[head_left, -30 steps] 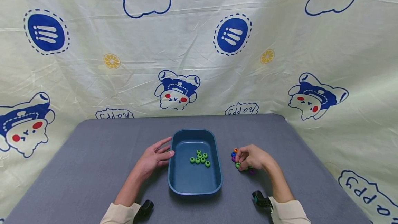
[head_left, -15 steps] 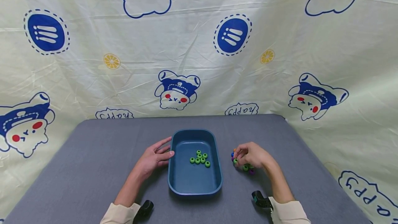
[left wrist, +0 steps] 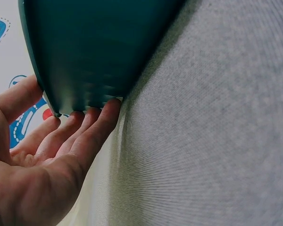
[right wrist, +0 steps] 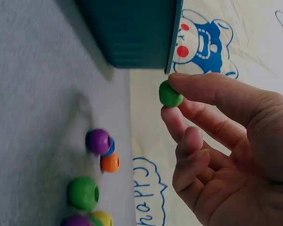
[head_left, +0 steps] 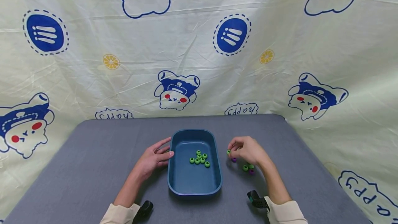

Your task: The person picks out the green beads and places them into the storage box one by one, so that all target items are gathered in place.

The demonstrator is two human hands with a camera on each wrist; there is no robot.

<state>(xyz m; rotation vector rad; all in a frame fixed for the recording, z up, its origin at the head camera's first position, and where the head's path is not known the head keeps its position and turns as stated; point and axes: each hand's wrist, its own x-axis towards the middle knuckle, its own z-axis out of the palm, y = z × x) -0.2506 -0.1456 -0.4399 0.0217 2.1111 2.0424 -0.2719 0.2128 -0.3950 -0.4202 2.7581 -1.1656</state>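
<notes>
A blue rectangular tray stands on the grey table, with several green beads lying in its middle. My left hand rests against the tray's left side, its fingers fairly straight and touching the wall in the left wrist view. Between thumb and fingertips, my right hand pinches a green bead, held above the table just right of the tray. Below that hand lie loose beads: a purple bead, a blue bead, an orange bead, a green bead and a yellow bead.
The grey table runs back to a pale curtain with printed cartoon figures. A black wrist strap device sits at the right cuff and another black device at the left cuff.
My right hand has lifted a green bead from the loose group and moved left and away from me, toward the tray's right side. The left hand and tray have stayed put.
</notes>
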